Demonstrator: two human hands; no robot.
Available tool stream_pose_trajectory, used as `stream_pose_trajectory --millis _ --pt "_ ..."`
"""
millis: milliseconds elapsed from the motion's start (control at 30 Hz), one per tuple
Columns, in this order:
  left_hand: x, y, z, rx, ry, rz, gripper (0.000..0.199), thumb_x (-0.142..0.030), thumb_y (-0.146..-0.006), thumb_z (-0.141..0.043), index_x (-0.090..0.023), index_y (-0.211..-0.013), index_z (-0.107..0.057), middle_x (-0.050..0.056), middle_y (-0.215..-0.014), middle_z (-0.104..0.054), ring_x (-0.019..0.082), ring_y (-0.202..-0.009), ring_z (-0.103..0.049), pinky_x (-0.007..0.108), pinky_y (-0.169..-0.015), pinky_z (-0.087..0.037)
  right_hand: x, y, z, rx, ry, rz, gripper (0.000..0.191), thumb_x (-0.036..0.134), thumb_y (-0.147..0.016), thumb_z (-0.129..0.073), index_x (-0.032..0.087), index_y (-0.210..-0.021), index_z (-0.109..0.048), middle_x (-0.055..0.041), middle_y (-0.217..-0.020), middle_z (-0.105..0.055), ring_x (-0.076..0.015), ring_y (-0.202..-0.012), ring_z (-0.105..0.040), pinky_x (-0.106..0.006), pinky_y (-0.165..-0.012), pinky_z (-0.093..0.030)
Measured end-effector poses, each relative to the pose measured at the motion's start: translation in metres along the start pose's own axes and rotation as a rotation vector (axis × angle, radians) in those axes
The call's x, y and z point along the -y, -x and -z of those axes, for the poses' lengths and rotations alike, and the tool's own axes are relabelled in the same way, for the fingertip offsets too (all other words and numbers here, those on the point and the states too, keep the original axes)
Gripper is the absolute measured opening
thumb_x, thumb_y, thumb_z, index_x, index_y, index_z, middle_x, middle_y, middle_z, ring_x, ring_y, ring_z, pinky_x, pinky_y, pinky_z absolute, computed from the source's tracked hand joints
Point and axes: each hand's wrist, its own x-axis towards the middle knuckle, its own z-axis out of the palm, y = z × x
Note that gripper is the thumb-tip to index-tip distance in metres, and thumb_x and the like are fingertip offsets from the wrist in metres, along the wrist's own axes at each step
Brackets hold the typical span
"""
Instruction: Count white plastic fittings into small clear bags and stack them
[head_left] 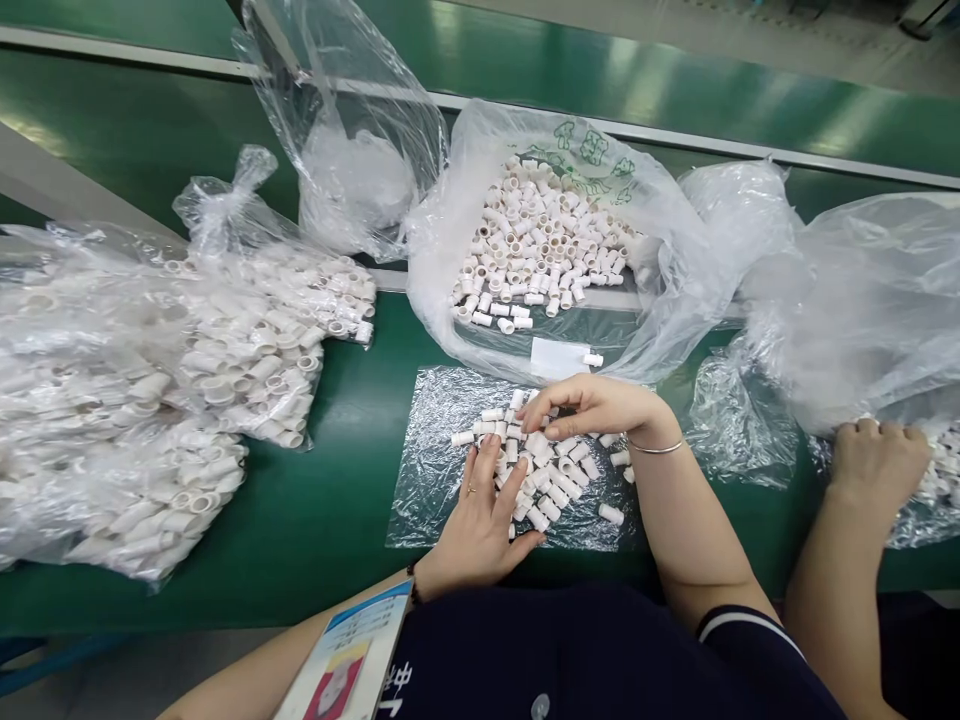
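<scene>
Fittings [561, 486], wht., piled on clear sheet [420, 490] nr front edge of counter [345, 510]. My L hand [474, 528] splayed, R hand [604, 403] loosely curved, gripping nothing visible. Prob. part-done: bulk left in open bag [433, 275], twd back edge.

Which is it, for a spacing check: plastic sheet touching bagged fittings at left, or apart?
Apart: head view shows green tabletop between plastic sheet and bagged fittings.

- Left forearm [277, 645]: slants in from the lower left.
- Left hand [480, 515]: palm down, fingers spread and pointing away from the body, thumb out to the right.
- Right forearm [694, 510]: angles up and leftward to a bent wrist [652, 425].
- Right hand [596, 405]: turned left, fingers gently curved, thumb apart beneath, just beside the left fingertips.
</scene>
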Motion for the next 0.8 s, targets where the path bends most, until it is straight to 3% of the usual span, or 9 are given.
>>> stream_pose_trajectory --millis 33,100,167,233,333,467,533,667,800 --pt "0.000 0.000 0.000 0.001 0.001 0.002 0.105 -0.036 -0.088 -0.068 -0.016 -0.161 0.005 0.024 -0.166 0.013 0.048 -0.153 -0.003 0.074 -0.110 -0.031 0.001 0.002 0.002 -0.048 0.047 -0.005 0.029 0.044 -0.092 -0.063 0.019 -0.107 -0.068 -0.0057 -0.104 -0.070 -0.0157 -0.091 -0.064 -0.031 -0.081 -0.052" --pt "0.000 0.001 -0.001 0.004 -0.001 0.001 0.104 -0.036 -0.089 -0.066 -0.015 -0.161 0.005 0.023 -0.166 0.013 0.047 -0.154 -0.001 0.073 -0.112 -0.030 -0.001 0.006 0.009 -0.268 0.235 -0.075 0.025 0.041 -0.093 -0.060 0.020 -0.101 -0.069 -0.0063 -0.100 -0.069 -0.0179 -0.089 -0.063 -0.034 -0.080 -0.051" --pt "0.000 0.000 -0.001 0.005 -0.004 -0.007 0.101 -0.037 -0.091 -0.064 -0.014 -0.161 0.005 0.022 -0.166 0.014 0.045 -0.154 0.001 0.072 -0.113 -0.028 -0.007 0.011 0.015 -0.554 0.533 -0.230 0.015 0.032 -0.091 -0.061 0.019 -0.094 -0.068 -0.0085 -0.098 -0.065 -0.0225 -0.092 -0.061 -0.039 -0.084 -0.050" --pt "-0.001 0.000 -0.001 0.002 -0.005 -0.015 0.099 -0.039 -0.092 -0.062 -0.014 -0.160 0.006 0.022 -0.166 0.015 0.044 -0.155 0.003 0.072 -0.115 -0.026 -0.017 0.013 0.020 -0.726 0.769 -0.401 0.009 0.022 -0.086 -0.064 0.017 -0.093 -0.067 -0.0107 -0.098 -0.062 -0.0260 -0.092 -0.060 -0.044 -0.086 -0.048" --pt "0.000 0.000 0.000 -0.002 -0.004 -0.014 0.099 -0.038 -0.093 -0.061 -0.014 -0.160 0.006 0.023 -0.166 0.015 0.044 -0.155 0.003 0.072 -0.115 -0.026 -0.029 0.005 0.022 -0.763 0.832 -0.435 0.012 0.015 -0.086 -0.058 0.016 -0.095 -0.066 -0.0111 -0.097 -0.061 -0.0254 -0.088 -0.060 -0.042 -0.084 -0.049" --pt "0.000 -0.001 0.000 -0.003 -0.005 -0.018 0.102 -0.037 -0.090 -0.064 -0.015 -0.161 0.006 0.024 -0.166 0.013 0.047 -0.154 -0.001 0.073 -0.113 -0.028 -0.031 -0.030 0.022 -0.803 0.812 -0.144 0.033 0.004 -0.090 -0.038 0.016 -0.106 -0.063 -0.0134 -0.111 -0.061 -0.0239 -0.105 -0.059 -0.038 -0.095 -0.047" --pt "0.000 -0.001 0.000 -0.004 -0.005 -0.013 0.105 -0.036 -0.088 -0.067 -0.015 -0.161 0.006 0.025 -0.166 0.012 0.048 -0.153 -0.002 0.074 -0.112 -0.030 -0.031 -0.052 0.023 -0.776 0.834 -0.087 0.036 0.005 -0.092 -0.034 0.014 -0.113 -0.062 -0.0155 -0.117 -0.059 -0.0245 -0.111 -0.057 -0.038 -0.099 -0.045" --pt "0.000 -0.001 -0.001 -0.003 -0.008 -0.010 0.111 -0.034 -0.084 -0.072 -0.016 -0.161 0.006 0.027 -0.165 0.010 0.050 -0.153 -0.004 0.074 -0.111 -0.031 -0.033 -0.080 0.026 -0.700 0.885 -0.224 0.027 0.013 -0.095 -0.045 0.009 -0.118 -0.060 -0.0199 -0.121 -0.056 -0.0290 -0.110 -0.057 -0.042 -0.097 -0.046" --pt "0.000 -0.001 -0.001 0.008 -0.007 -0.012 0.108 -0.035 -0.086 -0.070 -0.015 -0.161 0.005 0.028 -0.164 0.009 0.048 -0.153 -0.002 0.073 -0.113 -0.028 -0.030 -0.072 0.026 -0.740 0.769 -0.238 0.026 0.018 -0.095 -0.050 0.012 -0.119 -0.058 -0.0189 -0.125 -0.058 -0.0283 -0.108 -0.058 -0.044 -0.095 -0.047"
